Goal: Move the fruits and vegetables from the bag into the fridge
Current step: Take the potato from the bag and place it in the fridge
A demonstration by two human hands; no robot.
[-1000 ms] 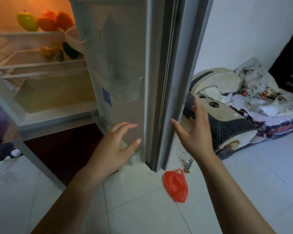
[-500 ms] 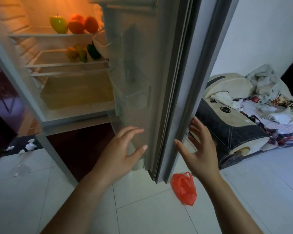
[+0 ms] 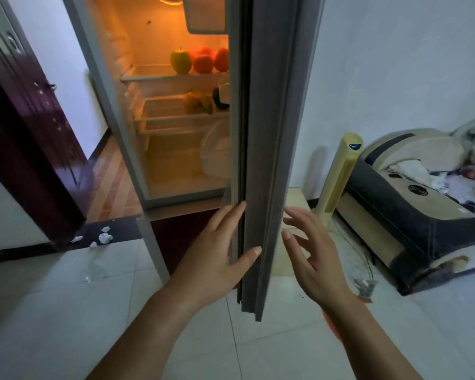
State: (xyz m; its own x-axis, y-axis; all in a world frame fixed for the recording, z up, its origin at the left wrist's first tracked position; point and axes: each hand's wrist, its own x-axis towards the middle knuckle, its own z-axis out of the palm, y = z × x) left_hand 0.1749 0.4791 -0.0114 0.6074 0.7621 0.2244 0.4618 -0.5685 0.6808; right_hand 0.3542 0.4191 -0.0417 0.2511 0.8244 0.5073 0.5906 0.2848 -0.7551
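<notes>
Fruits (image 3: 200, 63) sit on the lit fridge (image 3: 162, 37) shelves, behind the half-swung door (image 3: 269, 133). On the head view I see my left grip (image 3: 217, 264) flat against the door's inner edge, fingers straight; my right grip (image 3: 318, 264) is spread apart just beside its outer face.

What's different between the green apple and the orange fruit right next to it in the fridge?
The yellow-green apple stands taller and shows a stem poking up; the round orange fruit is lower and shows no stem. The apple is the leftmost of the group, and the orange fruit sits just to its right. Both rest on the upper fridge shelf, under the warm light inside.
</notes>
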